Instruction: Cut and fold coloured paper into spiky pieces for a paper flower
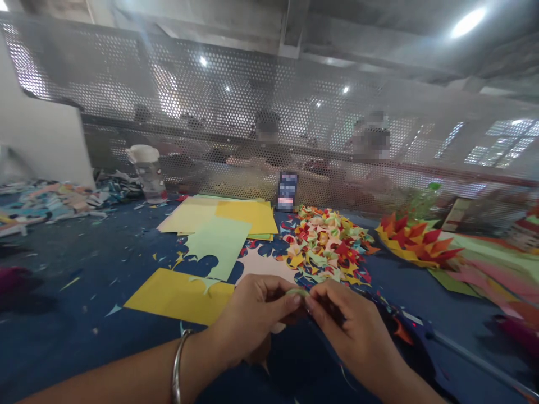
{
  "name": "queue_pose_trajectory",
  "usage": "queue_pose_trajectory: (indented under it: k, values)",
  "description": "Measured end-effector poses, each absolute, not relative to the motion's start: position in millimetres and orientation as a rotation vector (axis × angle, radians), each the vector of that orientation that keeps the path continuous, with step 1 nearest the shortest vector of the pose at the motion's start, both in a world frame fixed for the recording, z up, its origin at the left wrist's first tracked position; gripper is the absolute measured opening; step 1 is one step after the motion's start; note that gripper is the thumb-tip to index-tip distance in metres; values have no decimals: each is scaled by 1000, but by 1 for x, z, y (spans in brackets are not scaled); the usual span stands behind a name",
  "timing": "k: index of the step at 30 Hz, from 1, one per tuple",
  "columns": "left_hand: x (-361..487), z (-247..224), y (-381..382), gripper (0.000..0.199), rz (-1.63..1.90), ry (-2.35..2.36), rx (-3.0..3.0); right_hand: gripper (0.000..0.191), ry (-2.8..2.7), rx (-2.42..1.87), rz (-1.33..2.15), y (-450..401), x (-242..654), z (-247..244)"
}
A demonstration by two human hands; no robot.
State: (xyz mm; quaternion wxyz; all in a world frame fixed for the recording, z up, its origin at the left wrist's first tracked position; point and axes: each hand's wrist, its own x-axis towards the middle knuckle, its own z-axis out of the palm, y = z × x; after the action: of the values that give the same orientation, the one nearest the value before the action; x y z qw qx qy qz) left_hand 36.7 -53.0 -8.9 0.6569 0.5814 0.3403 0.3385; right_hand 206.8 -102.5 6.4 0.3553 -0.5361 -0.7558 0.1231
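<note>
Both hands meet low in the middle of the head view, over the dark blue table. My left hand (252, 311), with a silver bangle at the wrist, pinches a small pale green paper piece (298, 292) between thumb and forefinger. From the right, my right hand (351, 320) grips the same piece with its fingertips. Just beyond the hands lies a pink sheet (263, 264) with scalloped cut edges. A pale green sheet (223, 241) with curved cut-outs and a yellow sheet (177, 294) are to its left.
Many small coloured paper pieces (328, 241) are heaped behind the hands. A red, orange and yellow paper flower (416, 241) sits at the right. A phone (287, 191) and a lidded cup (147, 174) stand by the perforated screen (236, 101). Scraps (63, 196) lie far left.
</note>
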Motion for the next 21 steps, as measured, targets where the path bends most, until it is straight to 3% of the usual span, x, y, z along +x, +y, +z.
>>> queue_pose_trajectory:
  k: [21]
  values:
    - [39,-6,-51,20,861,692,1191,10,-1845,-1374,346,-103,206,3]
